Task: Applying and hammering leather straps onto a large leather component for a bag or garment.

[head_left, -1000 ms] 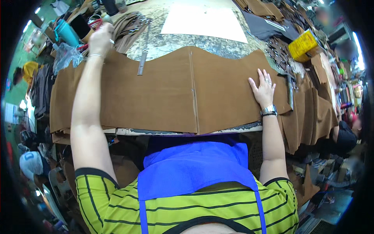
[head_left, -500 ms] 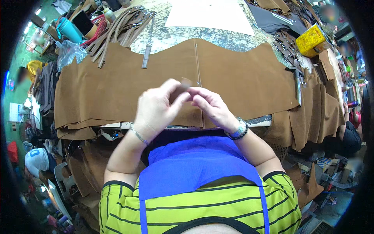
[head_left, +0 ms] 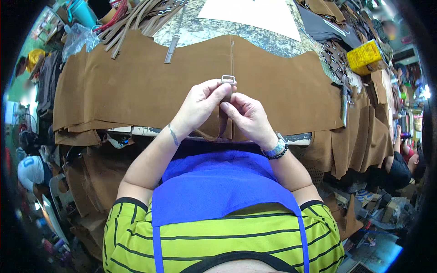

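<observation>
A brown strap hangs from my fingers over the middle of a large brown leather-like panel. At its upper end a rectangular metal buckle sticks up. My left hand is closed on the strap just below the buckle, thumb on top. A little lower, my right hand pinches the same strap between thumb and fingers. Behind the buckle, a pale line runs down the panel. Another short strap with a metal end lies on the panel, left of my hands.
Several long straps lie at the far left beside a plastic bag. A white sheet covers the far table. On the right are a yellow can, a metal-shafted tool and brown pieces draped over the edge.
Both hands have turned, and the buckle and hanging strap now show plainly between them. The whole view has shifted slightly, with the table's far items higher in the picture.
</observation>
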{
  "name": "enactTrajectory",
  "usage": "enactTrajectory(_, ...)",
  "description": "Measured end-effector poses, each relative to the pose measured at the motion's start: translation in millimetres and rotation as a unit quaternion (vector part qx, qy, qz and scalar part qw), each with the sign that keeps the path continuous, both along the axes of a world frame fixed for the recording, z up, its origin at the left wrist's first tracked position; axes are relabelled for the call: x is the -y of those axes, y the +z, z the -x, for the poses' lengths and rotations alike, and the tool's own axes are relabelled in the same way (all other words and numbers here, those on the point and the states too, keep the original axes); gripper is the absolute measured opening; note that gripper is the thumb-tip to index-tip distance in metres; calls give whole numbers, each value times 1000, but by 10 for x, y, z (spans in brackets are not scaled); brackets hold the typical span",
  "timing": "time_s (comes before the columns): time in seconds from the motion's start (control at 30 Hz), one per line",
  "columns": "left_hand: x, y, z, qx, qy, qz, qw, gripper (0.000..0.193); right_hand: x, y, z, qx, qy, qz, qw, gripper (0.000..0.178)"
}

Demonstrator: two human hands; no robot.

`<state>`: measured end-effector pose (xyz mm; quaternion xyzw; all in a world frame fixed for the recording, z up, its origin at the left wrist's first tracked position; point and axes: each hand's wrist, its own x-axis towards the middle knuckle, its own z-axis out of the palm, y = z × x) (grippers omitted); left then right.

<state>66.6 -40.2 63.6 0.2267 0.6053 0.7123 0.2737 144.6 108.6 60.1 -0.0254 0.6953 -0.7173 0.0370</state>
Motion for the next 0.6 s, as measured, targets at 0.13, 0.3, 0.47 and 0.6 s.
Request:
enactTrajectory(0.13, -60, 34, 32, 50, 66, -54, 995, 22, 76, 11, -42, 28, 35, 133, 990, 21)
enactTrajectory(0.3, -9, -1, 446, 6, 177, -40, 983, 25, 220, 275, -408, 223, 226, 172, 932, 29)
enactTrajectory(0.47, 6, -74, 478, 59, 126, 34, 990, 26, -141, 447, -147, 170, 136, -24, 976, 23)
enactTrajectory(0.6, -172, -133, 313, 51, 33, 93, 994, 23, -464, -24, 468, -109, -137, -127, 976, 21)
